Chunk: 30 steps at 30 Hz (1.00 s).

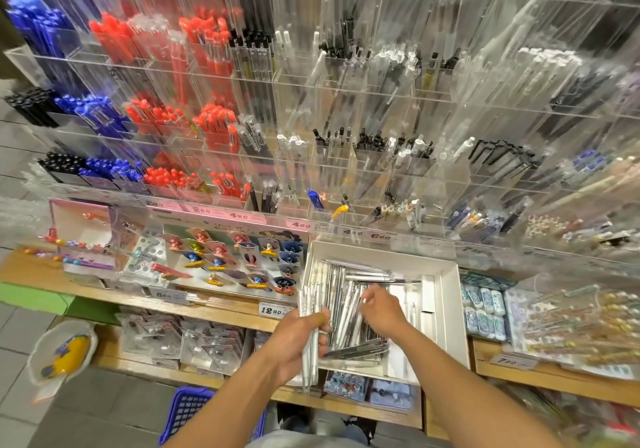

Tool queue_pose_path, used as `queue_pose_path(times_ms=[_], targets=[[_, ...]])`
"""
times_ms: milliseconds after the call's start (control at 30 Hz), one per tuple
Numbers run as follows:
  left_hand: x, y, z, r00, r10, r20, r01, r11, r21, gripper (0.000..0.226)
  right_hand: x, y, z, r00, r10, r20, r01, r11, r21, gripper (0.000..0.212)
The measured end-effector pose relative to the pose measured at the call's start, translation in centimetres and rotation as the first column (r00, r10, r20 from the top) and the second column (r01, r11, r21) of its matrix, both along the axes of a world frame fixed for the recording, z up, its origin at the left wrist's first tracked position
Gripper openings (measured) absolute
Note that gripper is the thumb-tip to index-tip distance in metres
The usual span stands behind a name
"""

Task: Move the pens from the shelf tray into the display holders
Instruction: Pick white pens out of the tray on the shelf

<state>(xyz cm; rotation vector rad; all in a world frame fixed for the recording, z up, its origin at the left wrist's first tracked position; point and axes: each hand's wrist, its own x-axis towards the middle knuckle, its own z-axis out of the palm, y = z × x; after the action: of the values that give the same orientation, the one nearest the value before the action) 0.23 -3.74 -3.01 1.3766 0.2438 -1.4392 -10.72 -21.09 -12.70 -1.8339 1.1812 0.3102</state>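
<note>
A white shelf tray [446, 295] sits on the wooden shelf below the display and holds a pile of silver and white pens [346, 309]. My left hand [301, 340] grips a bundle of white pens [308, 361] upright at the tray's left edge. My right hand [381, 309] is down in the tray with its fingers curled over the loose pens, pinching one. Above stands a wall of clear acrylic display holders [346, 118] filled with blue, red, black and clear pens.
Price tags [273, 310] line the shelf edges. Character clips and packaged items lie left of the tray, erasers [485, 312] and packaged pens to the right. A blue basket [187, 413] stands on the floor below, a yellow-and-white item to the left.
</note>
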Motion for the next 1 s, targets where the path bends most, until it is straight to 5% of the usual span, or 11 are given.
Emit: queue_pose_path(times_ms=[133,267,400,533,667,800,1000], targets=[[0.3,-0.3,-0.4,1.000,-0.004,0.021,0.004,1.000,0.019,0.036,-1.2,-0.9,2.4,0.982,-0.105,0.157,0.099,0.994,0.048,0.002],[0.6,-0.9,-0.1,0.991,-0.103,0.092,0.100,0.994,0.034,0.076,-0.9,-1.7,6.1,0.904,-0.212,0.372,0.169,0.975,0.145,0.005],[0.2,-1.9,0.2,0.975,-0.161,0.150,0.156,0.987,0.044,0.119,0.8,-0.7,9.0,0.853,-0.242,0.462,0.069,0.930,0.360,0.010],[0.1,-2.6,0.7,0.976,-0.119,0.184,0.123,0.992,-0.008,0.133,2.2,0.8,9.5,0.861,-0.207,0.466,-0.028,0.893,0.449,0.012],[0.6,-2.2,1.1,0.989,-0.101,0.109,0.107,0.993,-0.049,0.112,2.4,-0.3,8.5,0.878,-0.273,0.393,0.055,0.873,0.484,0.010],[1.3,-1.4,0.8,0.997,-0.072,-0.015,0.070,0.993,-0.095,0.076,2.2,-1.6,5.9,0.945,-0.267,0.191,0.210,0.939,0.272,0.019],[1.6,-1.4,1.0,0.995,0.038,-0.090,-0.046,0.995,-0.088,0.028,2.7,-0.9,3.1,0.988,-0.154,-0.019,0.155,0.971,0.182,0.024]])
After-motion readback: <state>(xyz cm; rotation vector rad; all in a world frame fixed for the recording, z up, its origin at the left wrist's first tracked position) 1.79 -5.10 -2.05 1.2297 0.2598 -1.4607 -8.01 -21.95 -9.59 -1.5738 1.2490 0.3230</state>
